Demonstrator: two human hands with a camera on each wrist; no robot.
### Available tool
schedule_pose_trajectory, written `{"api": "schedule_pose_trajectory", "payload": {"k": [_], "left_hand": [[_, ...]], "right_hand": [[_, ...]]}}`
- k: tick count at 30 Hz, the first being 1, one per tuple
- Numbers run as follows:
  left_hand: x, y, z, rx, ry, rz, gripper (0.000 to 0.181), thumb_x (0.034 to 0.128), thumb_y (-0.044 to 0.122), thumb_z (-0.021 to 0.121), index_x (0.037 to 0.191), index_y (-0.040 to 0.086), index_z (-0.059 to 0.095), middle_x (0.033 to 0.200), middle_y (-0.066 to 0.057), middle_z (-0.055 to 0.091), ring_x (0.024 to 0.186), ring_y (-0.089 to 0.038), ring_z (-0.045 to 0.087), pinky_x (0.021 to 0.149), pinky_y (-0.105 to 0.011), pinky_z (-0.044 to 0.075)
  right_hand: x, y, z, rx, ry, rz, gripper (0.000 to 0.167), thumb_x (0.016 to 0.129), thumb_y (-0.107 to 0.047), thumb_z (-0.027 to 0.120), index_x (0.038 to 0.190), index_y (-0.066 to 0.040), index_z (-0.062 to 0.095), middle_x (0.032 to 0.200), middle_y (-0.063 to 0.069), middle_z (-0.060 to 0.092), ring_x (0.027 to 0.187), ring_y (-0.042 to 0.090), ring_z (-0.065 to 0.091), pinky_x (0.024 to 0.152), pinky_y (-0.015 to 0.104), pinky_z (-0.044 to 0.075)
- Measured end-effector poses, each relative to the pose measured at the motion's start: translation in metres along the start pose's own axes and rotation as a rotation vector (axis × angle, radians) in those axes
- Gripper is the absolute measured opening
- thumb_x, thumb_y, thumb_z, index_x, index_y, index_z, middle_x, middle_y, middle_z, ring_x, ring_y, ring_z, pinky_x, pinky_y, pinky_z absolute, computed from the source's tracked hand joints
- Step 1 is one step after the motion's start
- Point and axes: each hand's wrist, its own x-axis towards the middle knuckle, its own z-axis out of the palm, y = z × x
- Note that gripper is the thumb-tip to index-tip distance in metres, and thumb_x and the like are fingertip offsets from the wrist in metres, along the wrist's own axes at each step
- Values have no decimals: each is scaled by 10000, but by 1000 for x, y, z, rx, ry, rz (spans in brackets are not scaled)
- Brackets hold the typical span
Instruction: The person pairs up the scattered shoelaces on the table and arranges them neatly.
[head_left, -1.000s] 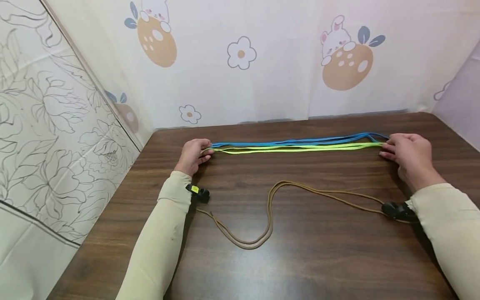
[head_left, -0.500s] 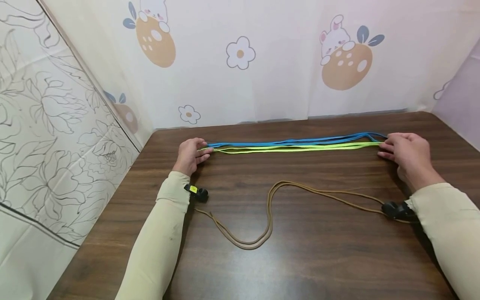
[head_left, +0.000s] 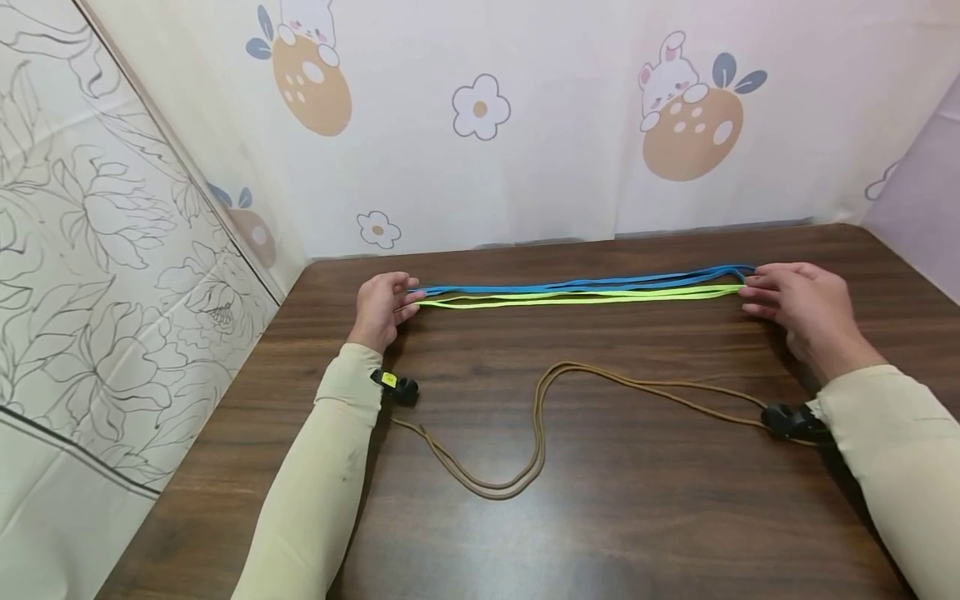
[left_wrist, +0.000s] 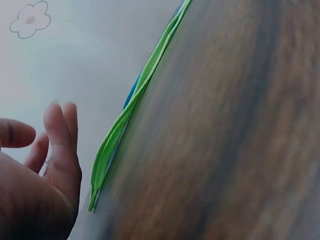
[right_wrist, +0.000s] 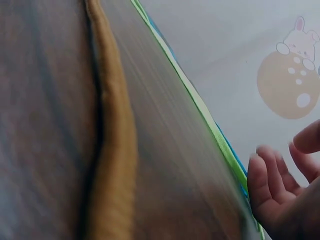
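In the head view a blue shoelace [head_left: 517,287] and a neon green shoelace [head_left: 600,298] lie side by side across the far part of the table, each folded into several strands. My left hand [head_left: 381,310] is at their left ends. Its thumb and fingers are apart in the left wrist view, beside the green shoelace [left_wrist: 112,137]. At the right ends is my right hand [head_left: 806,312]. The right wrist view has its fingers [right_wrist: 260,180] loosely bent next to the laces, thumb separate, pinching nothing. Fingers partly hide the lace ends in the head view.
A doubled brown cord [head_left: 540,417] curves over the dark wooden table [head_left: 600,533] nearer to me, its right end passing under the right wrist camera [head_left: 787,421]. A patterned cloth wall [head_left: 555,167] stands behind the table's far edge.
My right hand has shifted slightly left along the lace ends. The left hand's fingers have shifted a little, and the green lace's left end has moved slightly. The brown cord lies unchanged.
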Motion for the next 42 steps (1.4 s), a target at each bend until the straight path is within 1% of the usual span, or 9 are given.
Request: {"api": "schedule_pose_trajectory", "payload": {"k": [5,7,13,17,22,26,30,34,42], "left_hand": [[-2,0,4,21,-38,4,389,1007,168,568,1331,-41,522,1115,-145,665,735,-142,704,573,-218,550],[-3,0,6,38,-60,13,385,1007,177,574,1321,-41,525,1038,-106,655,748,-144,700,577,-216,548],[-4,-1,12,76,-105,33,269,1007,193,583,1198,4,586,993,-91,627,819,-183,662,591,-224,540],[-5,-1,16,67,-138,57,218,1006,197,584,1141,26,607,945,-75,637,799,-180,655,617,-241,531],[-7,-1,21,54,-198,78,233,998,189,587,1133,1,615,864,-45,652,757,-167,658,630,-258,514],[-10,0,25,66,-221,73,227,987,189,602,1107,-2,628,838,-39,657,760,-171,661,632,-259,514],[-12,1,29,77,-240,86,242,990,202,599,1109,-6,631,842,-38,656,777,-177,658,638,-262,507],[-13,1,31,100,-256,94,272,983,207,590,1127,-21,626,852,-33,652,794,-179,653,644,-265,504],[-15,-1,34,163,-309,53,172,1008,187,572,1073,39,632,874,-51,655,780,-158,659,657,-247,524]], "right_hand": [[-3,-3,9,-121,-102,-17,147,1021,-209,591,1100,-85,606,849,-44,731,776,89,714,669,253,585],[-5,-4,12,-219,-139,-31,170,1035,-255,564,1097,-107,619,859,-65,729,792,80,707,686,251,584],[-7,-7,16,-429,-213,-73,226,1067,-334,471,1022,-222,661,867,-114,716,823,71,707,725,248,581],[-7,-9,17,-452,-262,-50,196,1056,-321,512,1020,-223,678,883,-91,729,840,83,715,736,267,585],[-5,-10,21,-475,-376,-10,184,1049,-265,551,1109,-125,654,915,-26,743,835,126,724,739,307,592],[-5,-10,24,-557,-479,-3,248,1049,-249,555,1135,-30,631,904,46,711,777,159,700,725,329,594],[-8,-11,26,-720,-559,-68,342,1055,-276,544,1160,43,606,852,110,615,715,219,644,693,348,585],[-11,-12,28,-858,-621,-122,361,1044,-312,564,1166,25,602,829,113,560,734,242,606,685,350,569],[-18,-14,38,-967,-791,-127,259,1002,-306,638,1077,-59,659,715,65,532,593,256,578,541,343,496]]}}
